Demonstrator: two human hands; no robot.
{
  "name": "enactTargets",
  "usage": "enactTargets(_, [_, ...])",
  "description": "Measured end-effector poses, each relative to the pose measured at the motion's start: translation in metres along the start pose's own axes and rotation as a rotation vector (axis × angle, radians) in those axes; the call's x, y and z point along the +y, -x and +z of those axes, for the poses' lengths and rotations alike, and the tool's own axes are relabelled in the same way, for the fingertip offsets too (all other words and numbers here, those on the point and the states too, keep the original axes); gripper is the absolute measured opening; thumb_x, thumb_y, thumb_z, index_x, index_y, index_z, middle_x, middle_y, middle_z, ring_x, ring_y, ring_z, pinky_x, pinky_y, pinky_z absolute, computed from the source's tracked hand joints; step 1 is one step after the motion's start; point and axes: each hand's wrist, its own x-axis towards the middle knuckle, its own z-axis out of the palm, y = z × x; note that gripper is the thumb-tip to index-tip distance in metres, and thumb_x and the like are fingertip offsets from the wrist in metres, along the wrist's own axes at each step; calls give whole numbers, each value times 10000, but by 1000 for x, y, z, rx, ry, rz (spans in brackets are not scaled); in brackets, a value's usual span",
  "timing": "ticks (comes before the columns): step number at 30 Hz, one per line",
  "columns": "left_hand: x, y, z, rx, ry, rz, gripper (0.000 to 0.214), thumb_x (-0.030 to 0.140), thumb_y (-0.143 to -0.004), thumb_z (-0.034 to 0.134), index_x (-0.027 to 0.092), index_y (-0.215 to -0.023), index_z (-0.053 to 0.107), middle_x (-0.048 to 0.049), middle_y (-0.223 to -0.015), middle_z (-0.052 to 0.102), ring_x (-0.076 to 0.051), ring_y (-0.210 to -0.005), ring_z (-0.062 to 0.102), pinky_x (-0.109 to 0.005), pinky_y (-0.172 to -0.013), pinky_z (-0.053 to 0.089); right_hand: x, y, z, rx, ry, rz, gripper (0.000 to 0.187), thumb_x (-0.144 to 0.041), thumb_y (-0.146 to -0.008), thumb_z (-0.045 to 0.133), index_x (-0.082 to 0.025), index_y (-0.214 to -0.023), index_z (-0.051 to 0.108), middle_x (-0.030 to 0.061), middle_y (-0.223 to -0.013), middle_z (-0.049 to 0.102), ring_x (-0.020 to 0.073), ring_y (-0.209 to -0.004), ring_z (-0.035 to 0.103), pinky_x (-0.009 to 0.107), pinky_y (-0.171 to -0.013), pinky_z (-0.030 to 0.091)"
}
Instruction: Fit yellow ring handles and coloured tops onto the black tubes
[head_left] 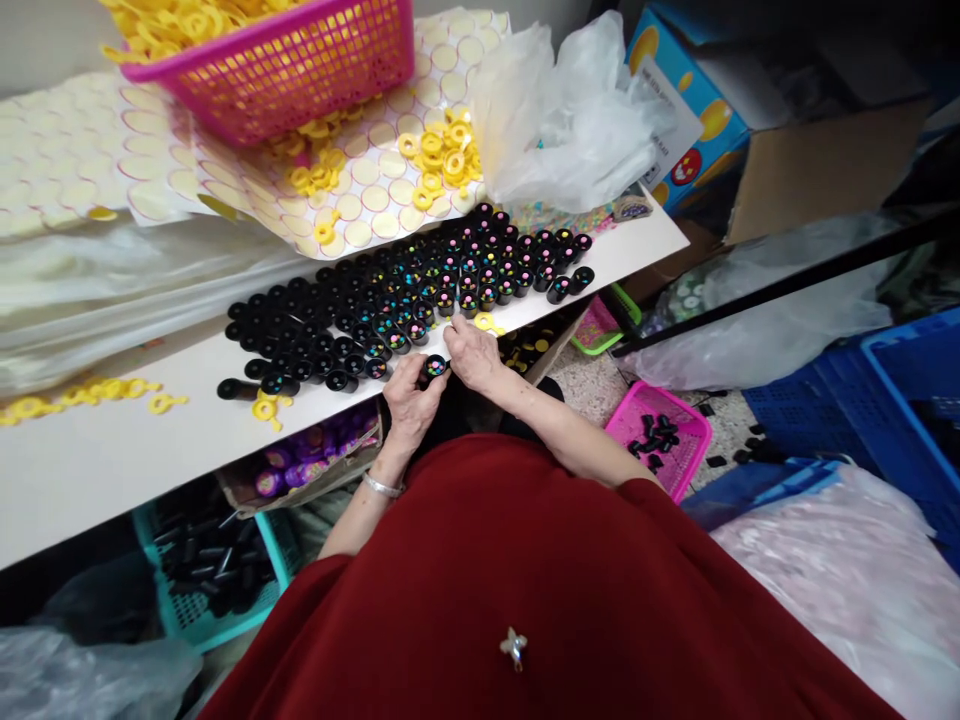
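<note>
My left hand (412, 400) is closed around a black plastic tube (435, 368), whose open top shows small pink, blue and yellow beads. Just right of it, my right hand (472, 353) has its fingers pinched together near the table edge; what they hold, if anything, is hidden. A yellow ring-shaped piece (489, 323) lies right beside my right fingertips. Beyond both hands stand rows of similar black tubes (405, 290), many with coloured beads in them. More yellow ring pieces (266, 408) lie left of my left hand.
A pink basket (360, 60) heaped with yellow pieces stands at the back on printed sheets (375, 180). White plastic bags (570, 120) lie at back right. Below are a teal basket (274, 560) with black parts, a pink tray (686, 455) and blue crates (817, 400).
</note>
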Motion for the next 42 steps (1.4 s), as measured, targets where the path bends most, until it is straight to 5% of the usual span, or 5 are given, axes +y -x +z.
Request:
enactTargets(6, [0,-1,-1,-8,33,-22,230,323,-731,700,182,-902,638,13,-736,576,-80,-571,478,-213,-513,412,8,2,1,162,-277,-15,236,-124,-896,352,-161,-918,584,86,-956,585,173,-835,553,275,-716,427])
enactTargets(12, [0,-2,1,-14,44,-26,185,304,-742,671,187,-882,643,22,-696,556,-86,-576,479,-219,-540,425,8,18,6,370,-632,-307,163,-202,-905,408,-170,-869,563,46,-857,591,140,-812,557,255,-753,446])
enactTargets(18, [0,-3,2,14,73,-25,210,289,-714,712,180,-880,645,21,-706,564,-73,-547,460,-202,-495,402,4,7,1,207,-253,38,286,-165,-919,322,-153,-1027,587,96,-971,609,186,-875,580,279,-722,446])
enactTargets(24, [1,-3,0,18,85,-49,211,321,-722,709,182,-865,640,26,-674,535,-78,-546,448,-213,-499,404,-6,-10,-6,-88,89,92,342,-128,-893,317,-131,-1162,528,147,-1078,585,217,-897,600,294,-660,450])
enactTargets(42, [0,-2,-4,-4,63,-72,242,394,-748,681,182,-850,629,26,-663,526,-81,-552,444,-231,-526,417,-9,-24,6,-25,-21,30,314,-200,-930,318,-191,-1022,618,78,-972,627,187,-807,550,276,-590,323])
